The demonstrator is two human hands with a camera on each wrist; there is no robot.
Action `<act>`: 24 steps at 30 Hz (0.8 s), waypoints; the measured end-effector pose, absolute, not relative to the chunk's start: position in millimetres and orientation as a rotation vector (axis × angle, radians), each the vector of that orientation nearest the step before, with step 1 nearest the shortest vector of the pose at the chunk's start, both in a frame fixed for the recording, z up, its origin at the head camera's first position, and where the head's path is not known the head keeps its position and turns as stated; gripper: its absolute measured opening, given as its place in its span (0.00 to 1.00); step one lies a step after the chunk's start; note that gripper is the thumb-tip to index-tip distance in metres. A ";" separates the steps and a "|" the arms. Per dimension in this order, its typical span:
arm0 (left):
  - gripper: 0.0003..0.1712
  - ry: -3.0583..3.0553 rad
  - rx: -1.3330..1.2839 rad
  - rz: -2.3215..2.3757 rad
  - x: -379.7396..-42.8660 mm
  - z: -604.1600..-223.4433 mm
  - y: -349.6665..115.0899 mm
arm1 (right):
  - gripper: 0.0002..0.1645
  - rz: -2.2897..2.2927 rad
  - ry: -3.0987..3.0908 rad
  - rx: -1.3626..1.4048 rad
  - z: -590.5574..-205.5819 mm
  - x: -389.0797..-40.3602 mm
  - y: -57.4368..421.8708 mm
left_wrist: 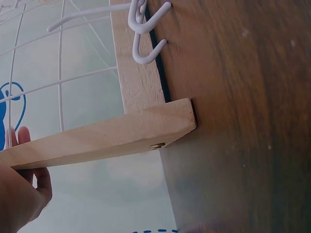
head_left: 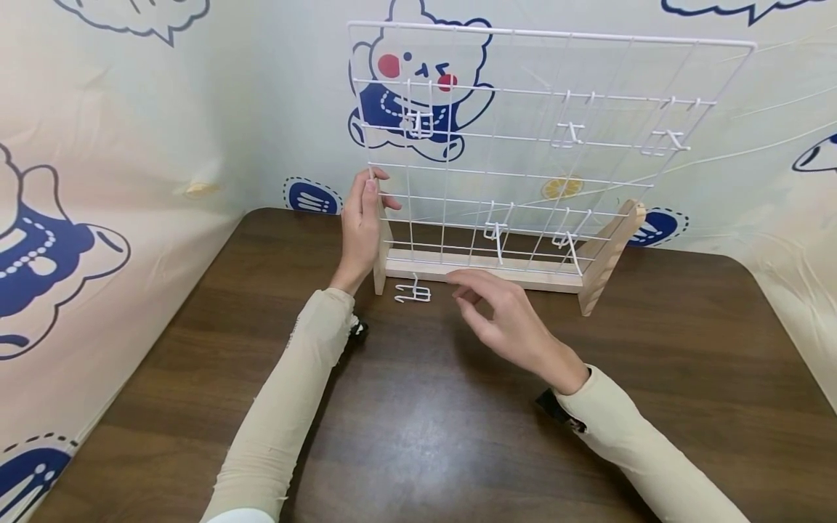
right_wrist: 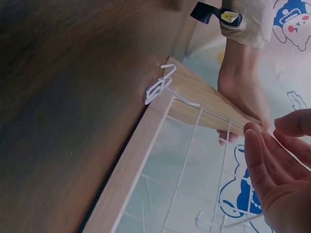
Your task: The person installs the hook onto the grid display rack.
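A white wire grid rack (head_left: 516, 174) stands in a light wooden base. My left hand (head_left: 361, 221) grips its left side, fingers and thumb around the wooden upright (left_wrist: 112, 138). A loose white wire hook (head_left: 413, 292) is at the foot of the rack, by the left end of the wooden base bar (right_wrist: 136, 170); its prongs show in the left wrist view. To the right of that hook, my right hand (head_left: 500, 319) hovers before the base bar, fingers loosely bent with nothing between them. In the right wrist view, the right hand (right_wrist: 282, 170) is apart from the grid.
Several white hooks hang on the grid, among them an upper left hook (head_left: 418, 125), an upper right hook (head_left: 665, 140) and a lower hook (head_left: 497, 232). A brown wooden table (head_left: 418, 436) lies beneath. Behind it hangs a printed cloth (head_left: 294, 94).
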State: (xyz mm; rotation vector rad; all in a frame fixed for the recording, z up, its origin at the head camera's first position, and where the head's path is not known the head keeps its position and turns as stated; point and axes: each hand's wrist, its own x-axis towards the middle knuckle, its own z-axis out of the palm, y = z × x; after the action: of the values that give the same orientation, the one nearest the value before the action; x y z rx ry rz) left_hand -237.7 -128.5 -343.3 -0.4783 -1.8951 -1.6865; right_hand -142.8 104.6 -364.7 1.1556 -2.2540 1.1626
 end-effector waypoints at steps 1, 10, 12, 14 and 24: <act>0.18 -1.896 -0.478 -1.684 -237.5 -343.2 -128.4 | 0.21 1.167 -2.263 1.153 -365.7 -143.6 103.4; 0.18 -1.906 -0.461 -1.677 -236.7 -343.2 -127.9 | 0.19 1.185 -2.313 1.123 -370.4 -152.2 91.0; 0.18 -1.902 -0.460 -1.676 -236.4 -343.1 -128.2 | 0.19 1.181 -2.321 1.119 -371.2 -154.1 88.1; 0.18 -1.895 -0.462 -1.681 -236.4 -343.0 -128.5 | 0.19 1.186 -2.322 1.116 -371.9 -156.3 85.4; 0.19 -1.889 -0.466 -1.691 -238.5 -344.7 -129.5 | 0.20 1.271 -2.365 1.054 -377.9 -172.8 72.3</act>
State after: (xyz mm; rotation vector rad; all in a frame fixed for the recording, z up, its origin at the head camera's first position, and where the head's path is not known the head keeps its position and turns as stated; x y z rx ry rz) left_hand -238.5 -129.5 -344.7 -0.4659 -1.8893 -1.6911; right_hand -172.8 72.3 -377.9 1.0538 -2.3654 1.2713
